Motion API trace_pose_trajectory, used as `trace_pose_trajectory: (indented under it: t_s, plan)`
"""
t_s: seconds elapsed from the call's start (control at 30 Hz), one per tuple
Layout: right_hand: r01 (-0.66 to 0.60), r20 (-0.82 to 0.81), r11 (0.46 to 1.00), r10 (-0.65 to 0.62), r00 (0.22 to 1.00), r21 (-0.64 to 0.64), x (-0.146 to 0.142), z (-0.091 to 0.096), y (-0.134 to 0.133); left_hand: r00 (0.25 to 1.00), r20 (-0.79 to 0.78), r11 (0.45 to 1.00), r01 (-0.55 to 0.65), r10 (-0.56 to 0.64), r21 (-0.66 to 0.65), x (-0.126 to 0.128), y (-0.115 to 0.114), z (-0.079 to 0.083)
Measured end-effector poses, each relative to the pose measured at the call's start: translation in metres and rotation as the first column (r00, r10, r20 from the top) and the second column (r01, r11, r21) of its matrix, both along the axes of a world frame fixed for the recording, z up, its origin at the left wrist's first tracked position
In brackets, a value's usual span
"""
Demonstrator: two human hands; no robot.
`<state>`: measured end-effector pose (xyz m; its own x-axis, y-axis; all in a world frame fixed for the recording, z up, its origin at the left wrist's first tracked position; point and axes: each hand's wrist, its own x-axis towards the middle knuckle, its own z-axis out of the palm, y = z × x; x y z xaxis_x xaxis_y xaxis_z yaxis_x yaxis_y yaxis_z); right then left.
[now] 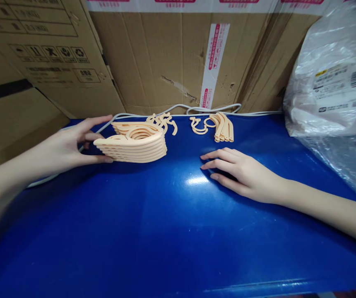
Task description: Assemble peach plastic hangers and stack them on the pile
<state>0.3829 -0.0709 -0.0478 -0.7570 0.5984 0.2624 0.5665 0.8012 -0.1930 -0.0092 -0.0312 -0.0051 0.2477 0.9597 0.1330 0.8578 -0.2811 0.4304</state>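
Observation:
My left hand (72, 142) is at the left end of a stack of cream plastic pieces (131, 149) that look like hanger parts. Its thumb lies along the stack's near edge, while the index finger stretches out above; the fingers are spread, and whether the thumb presses on the stack I cannot tell. Out to the right, my right hand (238, 171) hovers low over or rests on the blue table, fingers apart and nothing in them. Beyond it lie several curved cream arms (223, 127) and some small cream hooks (199, 126). More cream hooks (162, 120) sit behind the stack.
Cardboard boxes (165, 54) wall off the back of the blue table (165, 231), with another carton (50, 54) at the left. A white cable (181, 108) runs along the rear edge. Clear plastic wrapping around a white labelled bundle (333, 99) occupies the right rear.

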Motion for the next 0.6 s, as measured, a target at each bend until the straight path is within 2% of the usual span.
trace_pose_trajectory:
  t_s: [0.6]
  plan:
    - [-0.003, -0.003, 1.000, 0.003, 1.000, 0.000, 0.0002, 0.0007, -0.0007, 1.000, 0.005, 0.999, 0.030, -0.030, 0.026, 0.0016, 0.0008, -0.0060]
